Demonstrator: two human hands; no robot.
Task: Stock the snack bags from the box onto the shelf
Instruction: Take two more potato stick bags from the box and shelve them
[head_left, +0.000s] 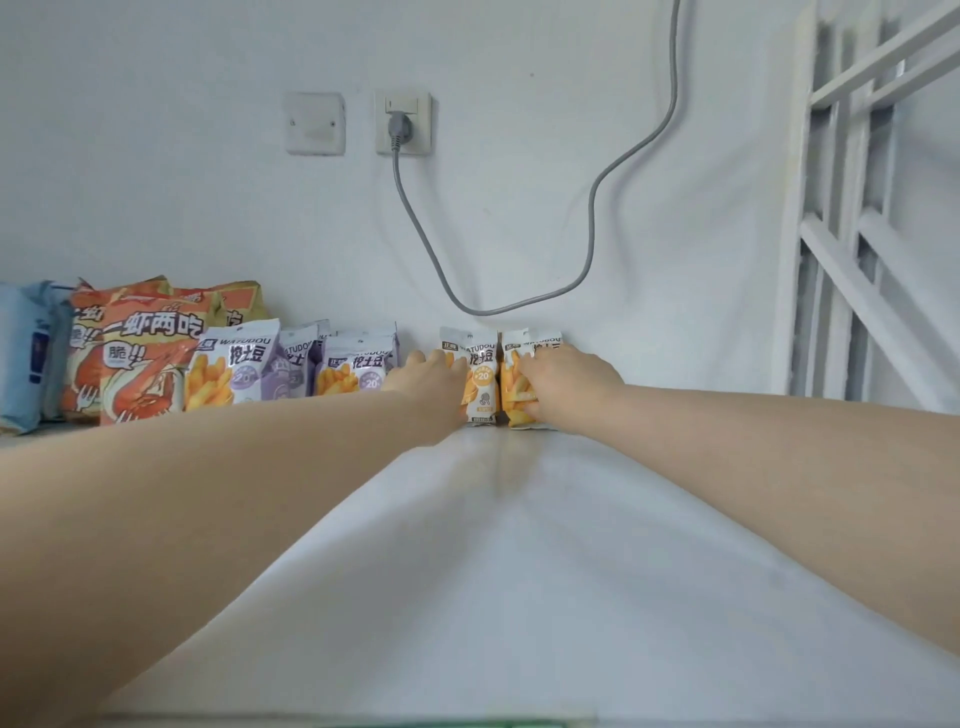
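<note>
Stretched both forearms across the shelf; clasped left orange bag with left hand, right orange bag with right hand.

**Two bags at the back of my shelf**

My left hand grips the left fry bag and my right hand the right fry bag. The two stand touching at the back of the shelf, against the wall. Further left stand more fry bags, then shrimp snack bags. A wall socket sits above.
</note>
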